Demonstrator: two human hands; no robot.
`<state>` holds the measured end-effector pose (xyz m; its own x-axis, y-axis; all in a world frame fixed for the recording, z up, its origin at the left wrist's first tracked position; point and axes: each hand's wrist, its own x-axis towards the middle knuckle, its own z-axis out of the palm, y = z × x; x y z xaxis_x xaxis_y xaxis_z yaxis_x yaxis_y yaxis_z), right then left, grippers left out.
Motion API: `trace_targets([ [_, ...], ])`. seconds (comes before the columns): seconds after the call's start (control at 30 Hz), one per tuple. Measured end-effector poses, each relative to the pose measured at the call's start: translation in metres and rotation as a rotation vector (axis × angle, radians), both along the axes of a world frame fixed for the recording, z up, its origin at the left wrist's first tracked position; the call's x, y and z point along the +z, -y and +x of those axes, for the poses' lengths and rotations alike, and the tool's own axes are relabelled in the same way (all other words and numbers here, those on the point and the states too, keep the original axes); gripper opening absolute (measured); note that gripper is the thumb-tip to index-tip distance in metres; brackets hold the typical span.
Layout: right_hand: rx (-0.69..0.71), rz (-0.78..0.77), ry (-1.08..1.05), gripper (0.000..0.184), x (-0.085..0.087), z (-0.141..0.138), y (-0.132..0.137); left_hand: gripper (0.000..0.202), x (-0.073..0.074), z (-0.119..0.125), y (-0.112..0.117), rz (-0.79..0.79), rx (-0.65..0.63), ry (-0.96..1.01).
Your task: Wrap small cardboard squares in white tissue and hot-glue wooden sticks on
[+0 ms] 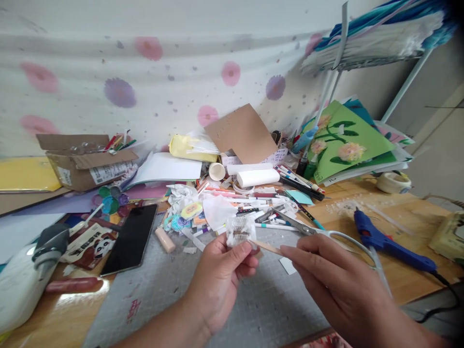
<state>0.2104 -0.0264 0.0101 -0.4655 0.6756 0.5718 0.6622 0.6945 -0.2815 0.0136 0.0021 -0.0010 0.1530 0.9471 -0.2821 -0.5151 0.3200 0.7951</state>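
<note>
Between the thumb and fingers of my left hand [221, 275] is a small white textured piece [239, 228], with a darker patch in its middle; its exact kind I cannot make out. My right hand [333, 275] pinches a thin wooden stick [267, 247], whose far end meets the lower right edge of the white piece. Both hands are above a grey cutting mat [145, 304]. Just beyond my right hand lies a pair of scissors [304, 226], its handles partly hidden by the fingers.
A blue glue gun [391, 244] with a black cord lies at the right. Markers and paper scraps [217, 210] are heaped behind the mat. At the left are a black phone [130, 239], a white glue bottle [23, 285] and an opened cardboard box [89, 166].
</note>
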Motion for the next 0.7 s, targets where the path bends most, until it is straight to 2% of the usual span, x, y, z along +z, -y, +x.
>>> trace_targets([
  [0.13, 0.04, 0.014, 0.015, 0.04, 0.001, 0.006, 0.0, 0.015, 0.0, 0.0, 0.0, 0.005, 0.028, -0.029],
  [0.27, 0.015, 0.061, -0.033, 0.036, 0.0, 0.008, -0.002, 0.017, 0.002, 0.001, 0.0, 0.019, 0.029, -0.043],
  [0.5, 0.025, 0.012, -0.019, 0.039, 0.004, 0.007, -0.001, 0.016, -0.001, -0.001, 0.001, 0.068, 0.035, -0.101],
  [0.6, -0.072, 0.049, -0.107, 0.031, 0.002, 0.009, -0.007, 0.016, -0.003, -0.001, -0.001, 0.068, 0.042, -0.126],
  [0.7, -0.179, -0.079, -0.038, 0.023, -0.002, 0.011, -0.022, 0.019, -0.002, -0.001, -0.003, 0.103, 0.047, -0.154],
])
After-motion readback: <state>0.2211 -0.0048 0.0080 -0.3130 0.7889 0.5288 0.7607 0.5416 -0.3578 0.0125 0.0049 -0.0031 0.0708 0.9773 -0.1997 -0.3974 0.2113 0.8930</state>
